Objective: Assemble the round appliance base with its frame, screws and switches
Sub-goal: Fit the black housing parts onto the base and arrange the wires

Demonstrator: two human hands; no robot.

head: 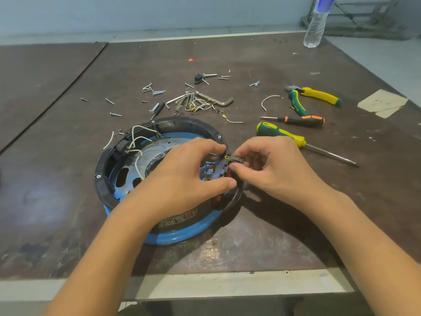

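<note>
Left hand (189, 172), right hand (275, 165) — gripping switch (224, 167) (at base (182, 233) rim).

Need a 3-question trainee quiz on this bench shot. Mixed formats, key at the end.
1. True or false: the right hand pinches a small black switch at the rim of the round base.
2. Which tool lies closest to the right hand? A) pliers B) green-and-yellow screwdriver C) hex key
3. Fill in: the base's outer ring, nearest the person, is coloured ___.

Key: 1 true; 2 B; 3 blue.
</note>
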